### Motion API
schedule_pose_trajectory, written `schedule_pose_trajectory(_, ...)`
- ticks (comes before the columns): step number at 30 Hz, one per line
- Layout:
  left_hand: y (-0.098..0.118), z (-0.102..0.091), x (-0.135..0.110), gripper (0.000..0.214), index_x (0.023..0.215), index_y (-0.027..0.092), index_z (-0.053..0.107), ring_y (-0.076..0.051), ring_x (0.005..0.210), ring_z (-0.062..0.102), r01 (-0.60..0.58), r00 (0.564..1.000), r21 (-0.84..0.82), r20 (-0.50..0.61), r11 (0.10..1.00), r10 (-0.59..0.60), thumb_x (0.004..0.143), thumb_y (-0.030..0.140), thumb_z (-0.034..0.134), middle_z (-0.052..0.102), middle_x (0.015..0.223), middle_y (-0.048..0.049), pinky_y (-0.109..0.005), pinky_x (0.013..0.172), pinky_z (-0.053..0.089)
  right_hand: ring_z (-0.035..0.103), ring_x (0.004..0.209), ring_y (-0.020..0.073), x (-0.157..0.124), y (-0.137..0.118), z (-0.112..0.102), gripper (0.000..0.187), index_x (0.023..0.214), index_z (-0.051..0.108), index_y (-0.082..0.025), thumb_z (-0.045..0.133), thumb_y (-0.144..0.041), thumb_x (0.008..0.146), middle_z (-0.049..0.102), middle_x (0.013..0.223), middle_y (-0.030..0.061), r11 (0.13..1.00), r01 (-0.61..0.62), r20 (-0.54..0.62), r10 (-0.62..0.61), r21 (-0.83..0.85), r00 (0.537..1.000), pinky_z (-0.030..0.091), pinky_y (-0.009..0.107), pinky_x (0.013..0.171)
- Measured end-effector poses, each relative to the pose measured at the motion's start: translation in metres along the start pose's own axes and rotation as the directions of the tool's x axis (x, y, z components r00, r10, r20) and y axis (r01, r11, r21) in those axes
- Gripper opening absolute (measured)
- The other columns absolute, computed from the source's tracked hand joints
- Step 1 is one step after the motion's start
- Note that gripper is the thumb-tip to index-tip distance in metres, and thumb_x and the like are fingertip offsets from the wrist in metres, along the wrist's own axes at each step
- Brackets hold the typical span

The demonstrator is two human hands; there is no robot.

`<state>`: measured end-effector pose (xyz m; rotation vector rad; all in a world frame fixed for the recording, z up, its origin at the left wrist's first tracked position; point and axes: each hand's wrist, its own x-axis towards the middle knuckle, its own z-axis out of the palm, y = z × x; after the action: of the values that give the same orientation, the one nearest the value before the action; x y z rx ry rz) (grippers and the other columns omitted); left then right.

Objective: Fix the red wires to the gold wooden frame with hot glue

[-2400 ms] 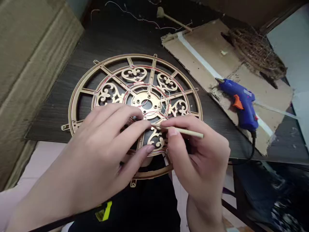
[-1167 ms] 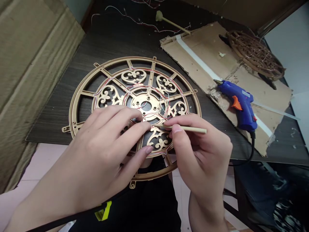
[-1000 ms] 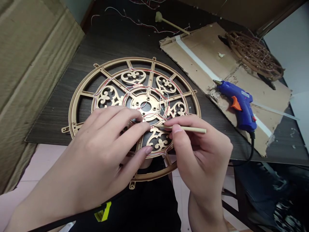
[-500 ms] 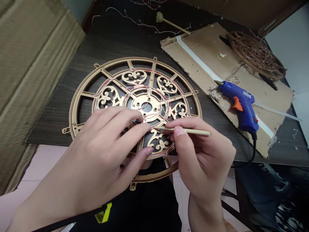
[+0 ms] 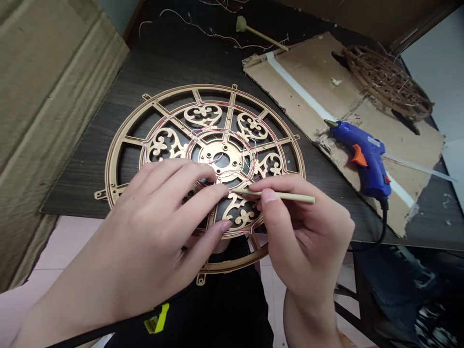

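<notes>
A gold, wheel-shaped ornamental frame [image 5: 231, 101] lies back side up, partly over the table edge. Thin red and white wires [image 5: 255, 145] run round its hub and inner ring. My left hand [image 5: 163, 217] rests over its near-left part with thumb and fingers apart, the index fingertip pressing beside the hub. In my right hand [image 5: 304, 237], a thin wooden stick [image 5: 295, 197] is pinched between thumb and fingers. The stick's tip meets the wires at the inner ring, close to my left index fingertip. My left hand hides the frame's lower left.
A blue glue gun [image 5: 362, 157] with an orange trigger lies on a cardboard sheet [image 5: 304, 72] at right. Beyond it sits a brown round frame [image 5: 391, 82]. Loose wires [image 5: 206, 33] and a blob-ended stick [image 5: 264, 36] lie on the dark table [image 5: 174, 58]. Cardboard [image 5: 54, 96] stands at left.
The view has shifted very slightly. Both hands stay in place on the frame, with the stick tip at nearly the same spot.
</notes>
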<state>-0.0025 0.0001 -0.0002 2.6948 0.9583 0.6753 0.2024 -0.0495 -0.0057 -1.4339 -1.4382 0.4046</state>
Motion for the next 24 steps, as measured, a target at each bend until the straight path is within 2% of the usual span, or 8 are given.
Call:
schedule_pose_trajectory(12,-0.0001,-0.0008,0.0007,0.023,0.131,0.023,0.065,-0.039,0.129,0.068,-0.012,1.0,0.019,0.007,1.0,0.012,0.109,0.023,0.058,0.072,0.138,-0.0138,-0.061,0.101,0.054,0.058,0.062,0.0078,-0.0046,0.0017,0.001,0.017,0.102,0.079,-0.019,0.066,-0.008,0.103,0.074,0.083,-0.0049,0.999,0.044,-0.01,-0.045,-0.031,0.999,0.052,0.027,0.06)
schedule_pose_trajectory(18,-0.0011,-0.0014,-0.0006,0.022,0.132,0.021,0.063,-0.037,0.131,0.066,-0.031,0.999,0.015,0.011,0.999,0.031,0.11,0.023,0.059,0.069,0.14,-0.0147,-0.058,0.102,0.05,0.061,0.063,0.0099,-0.0049,0.0035,0.003,0.018,0.102,0.079,-0.021,0.066,-0.008,0.103,0.076,0.084,-0.0033,0.997,0.067,-0.042,-0.069,-0.037,0.997,0.052,0.029,0.058)
schedule_pose_trajectory(24,-0.0013,0.0005,0.0007,0.02,0.131,0.024,0.062,-0.035,0.13,0.067,-0.01,1.0,0.025,0.007,1.0,0.01,0.111,0.024,0.058,0.07,0.138,-0.0114,-0.053,0.105,0.05,0.069,0.067,0.013,-0.0041,0.0061,0.0037,0.02,0.101,0.079,-0.023,0.066,-0.008,0.103,0.081,0.089,-0.0008,0.992,0.124,-0.078,-0.127,-0.037,0.989,0.056,0.03,0.059)
